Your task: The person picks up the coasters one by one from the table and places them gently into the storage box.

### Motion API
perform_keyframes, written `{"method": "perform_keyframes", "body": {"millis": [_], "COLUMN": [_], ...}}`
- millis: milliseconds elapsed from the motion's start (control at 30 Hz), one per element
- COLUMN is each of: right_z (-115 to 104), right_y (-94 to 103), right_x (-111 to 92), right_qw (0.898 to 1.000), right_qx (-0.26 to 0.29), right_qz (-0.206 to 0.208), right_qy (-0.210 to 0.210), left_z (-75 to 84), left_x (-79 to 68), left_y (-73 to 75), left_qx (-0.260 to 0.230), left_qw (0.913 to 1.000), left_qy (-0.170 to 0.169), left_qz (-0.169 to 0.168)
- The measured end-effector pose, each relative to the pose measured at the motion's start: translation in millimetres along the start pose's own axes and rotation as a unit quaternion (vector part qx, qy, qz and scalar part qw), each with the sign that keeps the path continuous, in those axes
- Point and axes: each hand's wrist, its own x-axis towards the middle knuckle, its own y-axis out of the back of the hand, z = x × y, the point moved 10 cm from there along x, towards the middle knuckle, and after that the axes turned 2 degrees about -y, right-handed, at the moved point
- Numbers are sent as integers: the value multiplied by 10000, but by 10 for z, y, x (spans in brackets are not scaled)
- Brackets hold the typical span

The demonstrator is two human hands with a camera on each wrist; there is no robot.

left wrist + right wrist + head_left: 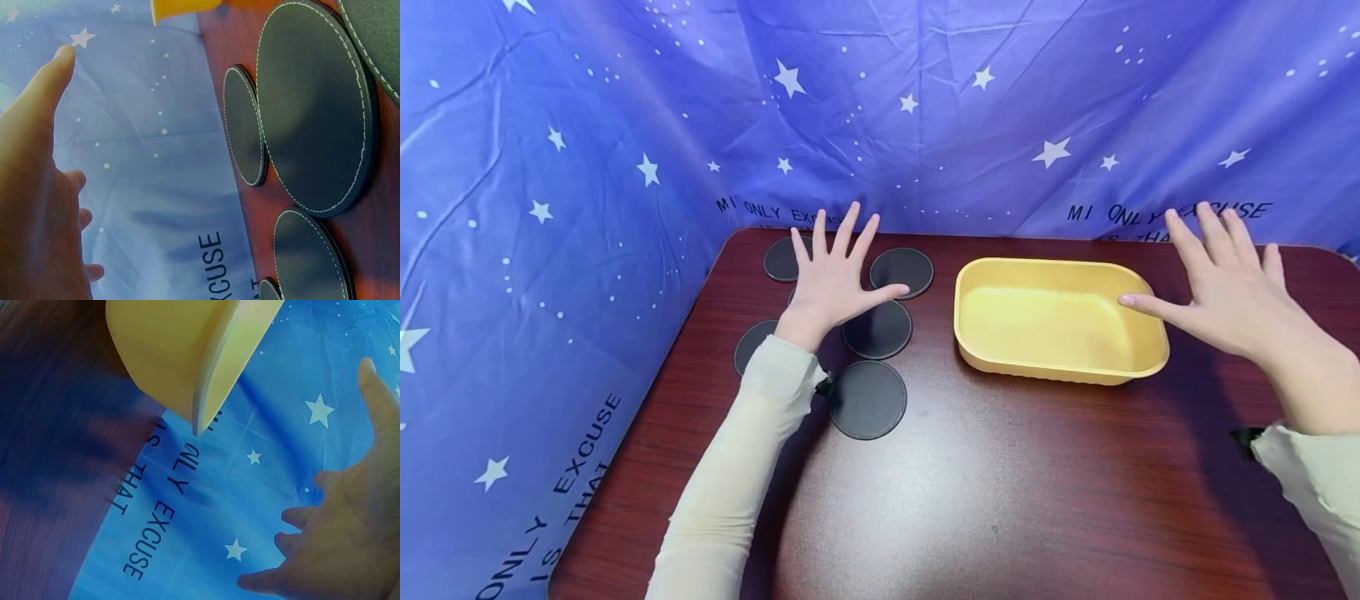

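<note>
My left hand is held with fingers spread above several round black coasters with pale stitched edges, holding nothing. One coaster lies nearest the front, another just behind it, and a third at the back; the hand and sleeve partly cover others. In the left wrist view a large coaster shows beside the thumb. A yellow rectangular bin stands right of the coasters, with nothing inside. Fingers spread, my right hand hovers at the bin's right end, its thumb overlapping the rim in the head view.
Everything stands on a dark red-brown wooden table with rounded corners. A blue cloth with white stars and black lettering hangs behind the table and along its left side.
</note>
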Motion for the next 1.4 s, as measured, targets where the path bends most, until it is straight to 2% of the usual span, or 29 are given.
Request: {"method": "perform_keyframes", "body": {"millis": [800,1400], "right_z": [89,166], "right_y": [-15,-77], "right_x": [-78,-136], "right_qw": [9999,9998], "right_qx": [93,140], "right_qz": [36,-81], "right_qy": [49,61], "left_z": [-60,-64], "left_x": [-145,-281], "left_y": [-50,-20], "left_qx": [-97,-170], "left_qw": [9999,9994], "left_qy": [-88,-255], "left_qz": [-65,164]}}
